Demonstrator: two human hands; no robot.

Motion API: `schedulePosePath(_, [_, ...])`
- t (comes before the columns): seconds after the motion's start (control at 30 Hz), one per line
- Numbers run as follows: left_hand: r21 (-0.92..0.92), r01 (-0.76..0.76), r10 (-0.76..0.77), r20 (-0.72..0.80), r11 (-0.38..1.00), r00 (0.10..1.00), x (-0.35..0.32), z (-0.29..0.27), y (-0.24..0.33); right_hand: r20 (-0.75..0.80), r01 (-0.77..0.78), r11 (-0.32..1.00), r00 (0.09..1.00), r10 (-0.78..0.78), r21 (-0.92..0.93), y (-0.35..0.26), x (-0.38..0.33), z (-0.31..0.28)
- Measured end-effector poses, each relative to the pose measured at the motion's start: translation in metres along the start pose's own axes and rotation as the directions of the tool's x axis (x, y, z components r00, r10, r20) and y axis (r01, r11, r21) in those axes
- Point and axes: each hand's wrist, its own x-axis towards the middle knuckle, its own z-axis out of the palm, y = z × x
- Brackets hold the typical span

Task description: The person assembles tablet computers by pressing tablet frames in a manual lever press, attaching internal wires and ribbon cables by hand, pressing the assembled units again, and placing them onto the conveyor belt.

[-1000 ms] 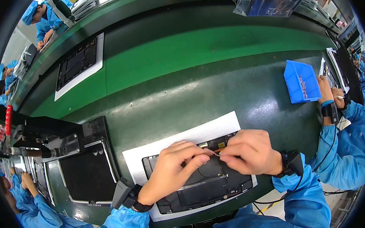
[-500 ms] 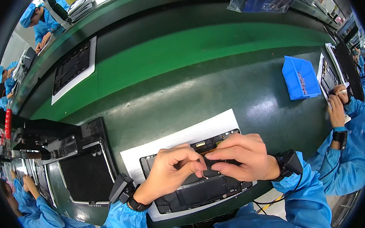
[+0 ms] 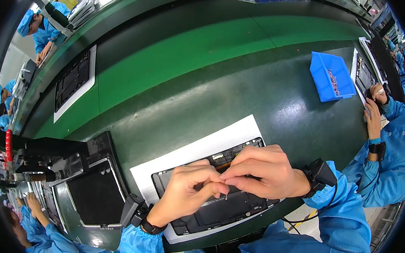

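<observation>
Both fingertip sets pinched together, meeting over a tiny part too small to identify. Left hand [image 3: 189, 187] and right hand [image 3: 261, 172] hover over the open laptop chassis [image 3: 215, 211], directly beneath them on a white mat [image 3: 196, 149]; its long axis runs lower-left to upper-right.

1. Under both hands, the open laptop chassis [image 3: 215, 207] looks matt black, plastic and metal.
2. Beneath it lies a white paper sheet [image 3: 196, 149], smooth.
3. Beyond the hands, the green bench surface [image 3: 193, 55] is glossy.
4. Far right of the right hand [image 3: 260, 170], a blue plastic bin [image 3: 330, 76].

head-worn fisheye, looking down, close
</observation>
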Motion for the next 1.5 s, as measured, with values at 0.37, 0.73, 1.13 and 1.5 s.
schedulePosePath(0.37, [0.164, 0.041, -0.052, 0.062, 0.986, 0.997, -0.0002, 0.0022, 0.0079, -0.007, -0.239, 0.971, 0.971, 0.239, 0.025, -0.0040, 0.0006, 0.0020])
schedulePosePath(0.73, [0.096, 0.087, -0.093, 0.059, 0.992, 0.994, -0.0027, 0.0043, 0.0027, 0.061, -0.241, 0.964, 0.970, 0.235, 0.115, -0.0009, -0.0006, -0.0004])
schedulePosePath(1.13, [0.251, 0.003, 0.006, -0.033, 0.968, 0.999, -0.0015, 0.0082, 0.0033, 0.088, -0.311, 0.939, 0.950, 0.301, 0.145, -0.0031, -0.0009, 0.0000])
schedulePosePath(1.5, [0.211, 0.048, -0.046, -0.013, 0.976, 0.999, -0.0026, 0.0056, 0.0051, 0.064, -0.342, 0.924, 0.940, 0.336, 0.173, 0.0019, -0.0015, 0.0009])
